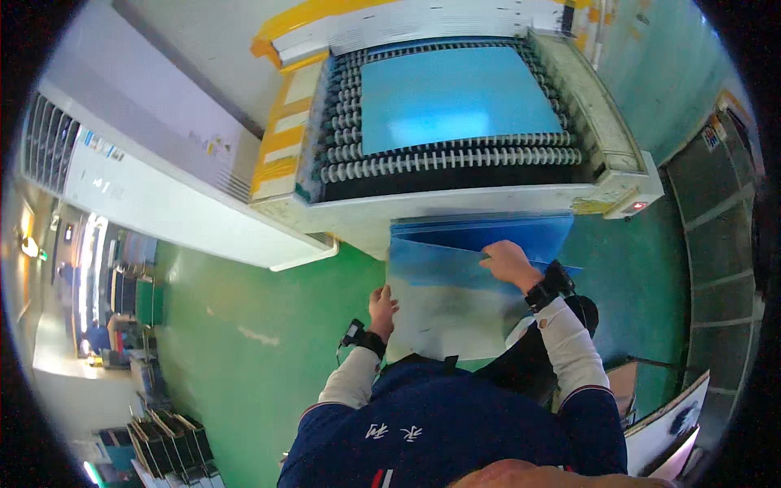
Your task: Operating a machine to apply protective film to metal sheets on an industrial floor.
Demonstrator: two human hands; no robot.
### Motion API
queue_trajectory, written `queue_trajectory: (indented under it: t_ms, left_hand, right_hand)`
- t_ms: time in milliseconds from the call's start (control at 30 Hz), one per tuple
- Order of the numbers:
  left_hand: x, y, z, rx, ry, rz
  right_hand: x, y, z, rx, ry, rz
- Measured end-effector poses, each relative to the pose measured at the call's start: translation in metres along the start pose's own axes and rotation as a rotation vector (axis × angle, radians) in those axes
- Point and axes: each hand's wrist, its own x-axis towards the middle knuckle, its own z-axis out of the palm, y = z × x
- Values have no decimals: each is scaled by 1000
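A thin, flat blue sheet [447, 305], glossy and pale toward its near part, stands tilted in front of my body. Its left edge is gripped by my left hand [382, 311], with the fingers curled at the edge. My right hand [511, 264] pinches the sheet's upper edge, right of its middle. Just behind it, against the machine's front, are several more blue sheets [529, 234]. Another light-blue panel [455, 93] lies flat on the rows of rollers [455, 157] of the machine, beyond both hands.
The roller machine's white front frame [455, 199] spans the space ahead, with a red-lit switch [639, 206] at its right corner. A long white cabinet [175, 191] stands left, a grey metal rack [720, 244] right. Boards [671, 415] lean at lower right; the floor [244, 325] is green.
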Motion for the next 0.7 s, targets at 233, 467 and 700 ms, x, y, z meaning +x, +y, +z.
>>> queue_trajectory:
  t_ms: [233,467,700]
  left_hand:
    - [6,-54,-22,178,-111,-215]
    - [1,-61,-5,333,-277,-318]
    - [33,-96,-7,303,-387,-446]
  right_hand:
    - [-41,8,-47,704,162,126]
    - [-56,20,-45,1438,460,413]
    - [-51,66,31,1674,696,290]
